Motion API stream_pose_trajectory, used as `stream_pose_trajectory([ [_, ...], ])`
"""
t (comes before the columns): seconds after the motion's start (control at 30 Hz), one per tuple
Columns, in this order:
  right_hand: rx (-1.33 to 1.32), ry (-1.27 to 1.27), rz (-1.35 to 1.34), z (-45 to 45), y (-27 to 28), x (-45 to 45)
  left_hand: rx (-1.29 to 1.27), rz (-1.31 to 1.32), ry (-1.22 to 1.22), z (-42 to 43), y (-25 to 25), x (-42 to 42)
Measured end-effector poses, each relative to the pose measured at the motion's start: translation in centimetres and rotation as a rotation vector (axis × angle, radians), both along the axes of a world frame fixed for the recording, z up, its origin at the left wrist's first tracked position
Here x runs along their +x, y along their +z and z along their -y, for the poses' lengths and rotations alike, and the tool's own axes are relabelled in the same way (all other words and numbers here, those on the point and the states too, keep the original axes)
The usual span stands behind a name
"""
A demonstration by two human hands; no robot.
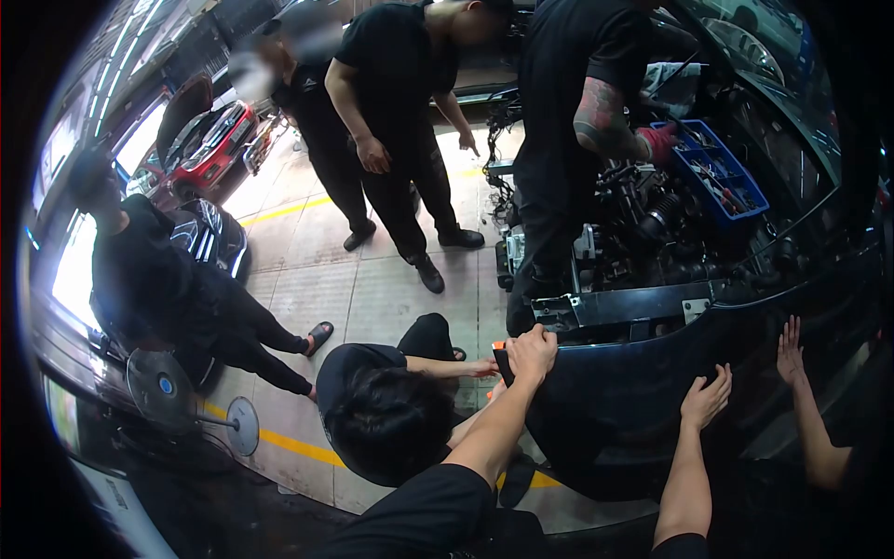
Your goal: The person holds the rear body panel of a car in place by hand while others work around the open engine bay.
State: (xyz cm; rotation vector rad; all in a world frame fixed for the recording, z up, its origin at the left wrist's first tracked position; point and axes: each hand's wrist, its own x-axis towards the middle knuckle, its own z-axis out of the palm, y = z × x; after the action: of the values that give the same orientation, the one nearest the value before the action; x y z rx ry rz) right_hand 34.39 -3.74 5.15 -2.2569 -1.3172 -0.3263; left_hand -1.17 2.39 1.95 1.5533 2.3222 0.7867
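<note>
My left hand (534, 355) is closed over the front upper corner of a dark car fender (615, 382). Beside its fingers, a small orange part (498, 347) shows at the fender's front edge. A crouching person's hand (482, 368) reaches in just left of mine, its grip partly hidden. Over the fender's side, my right hand (708, 396) has its fingers apart and slightly bent, holding nothing. Whether it touches the panel is unclear. Farther right appears another hand (790, 349), flat with fingers up; I cannot tell whether it is a reflection in the dark bodywork.
The crouching person (391, 410) is close on my left. A person with a red glove stands at the exposed engine (661, 219), by a blue tool tray (712, 168). Several people stand beyond. A fan (165, 384) and a red car (209, 149) are at left.
</note>
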Motion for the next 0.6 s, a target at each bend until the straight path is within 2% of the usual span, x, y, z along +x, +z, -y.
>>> stream_pose_trajectory([
  [0.27,-0.005,-0.009,-0.004,-0.1,-0.1,0.1,0.006,0.004,-0.005,-0.1,0.0,0.0],
  [0.47,-0.039,-0.027,-0.078,0.2,2.2,-1.4,-0.166,-0.005,-0.030,0.1,1.2,-0.2],
  [0.6,0.052,-0.009,-0.031,0.1,0.8,-0.3,-0.027,-0.094,-0.015,-0.1,0.2,0.3],
])
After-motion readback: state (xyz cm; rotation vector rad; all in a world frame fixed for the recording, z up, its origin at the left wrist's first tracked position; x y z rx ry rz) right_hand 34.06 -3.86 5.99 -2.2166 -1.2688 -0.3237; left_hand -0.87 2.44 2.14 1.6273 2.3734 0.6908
